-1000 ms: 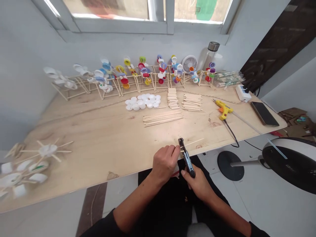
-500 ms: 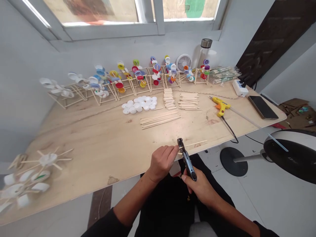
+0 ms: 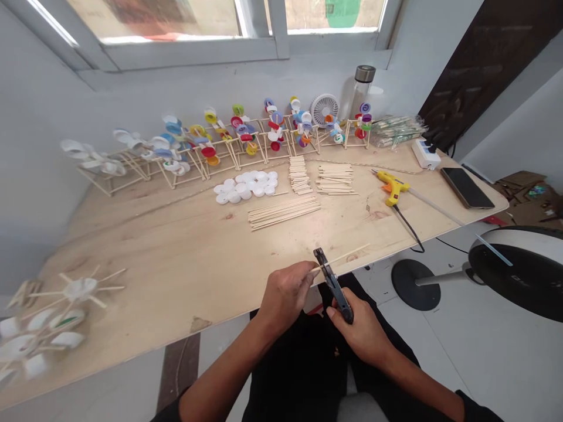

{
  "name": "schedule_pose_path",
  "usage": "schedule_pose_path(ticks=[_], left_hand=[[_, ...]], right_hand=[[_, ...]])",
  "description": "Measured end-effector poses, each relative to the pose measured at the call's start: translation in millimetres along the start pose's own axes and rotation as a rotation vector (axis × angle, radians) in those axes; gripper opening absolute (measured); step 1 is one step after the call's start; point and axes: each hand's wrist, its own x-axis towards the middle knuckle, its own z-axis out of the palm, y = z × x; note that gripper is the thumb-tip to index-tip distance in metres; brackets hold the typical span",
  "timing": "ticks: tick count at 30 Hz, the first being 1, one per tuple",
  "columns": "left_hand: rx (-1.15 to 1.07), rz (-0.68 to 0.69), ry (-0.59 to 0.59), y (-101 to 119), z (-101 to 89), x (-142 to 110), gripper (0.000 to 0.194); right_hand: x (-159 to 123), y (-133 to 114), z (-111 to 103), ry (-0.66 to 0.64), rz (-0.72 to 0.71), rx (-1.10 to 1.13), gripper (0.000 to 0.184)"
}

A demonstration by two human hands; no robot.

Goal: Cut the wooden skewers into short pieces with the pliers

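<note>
The left hand [image 3: 285, 295] pinches a thin wooden stick [image 3: 347, 255] while the right hand [image 3: 358, 327] grips a dark cutting tool [image 3: 333, 284] across it

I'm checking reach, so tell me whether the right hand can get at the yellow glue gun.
Probably yes, but the right hand is full, gripping a plier-like tool. The yellow glue gun lies uncovered on the table, ahead and to the right, seemingly within arm's reach.
</note>
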Motion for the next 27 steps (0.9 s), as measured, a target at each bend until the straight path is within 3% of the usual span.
schedule_pose_path(ticks=[4, 9, 13, 18, 21, 27], left_hand=[[-0.065, -0.08, -0.096, 6, -12.1, 3, 0.023], [-0.063, -0.091, -0.1, 5, -12.9, 4, 0.024], [0.038, -0.036, -0.02, -2, -2.1, 1, 0.02], [0.316, 0.099, 0.134, -8, 10.9, -2, 0.02], [0.41, 0.16, 0.162, -11, 14.1, -2, 0.02], [0.366, 0.21, 0.161, -16, 13.2, 1, 0.019]], right_hand=[[0, 0, 0, 0.001, -0.028, -0.042, 0.01], [2, 3, 4, 0.018, -0.041, -0.076, 0.018], [7, 4, 6, 0.032, -0.026, -0.09, 0.023], [14, 1, 8, 0.01, -0.027, -0.024, 0.018], [16, 0, 9, -0.005, -0.003, 0.025, 0.016], [14, -3, 7, -0.015, 0.052, 0.029, 0.012]])
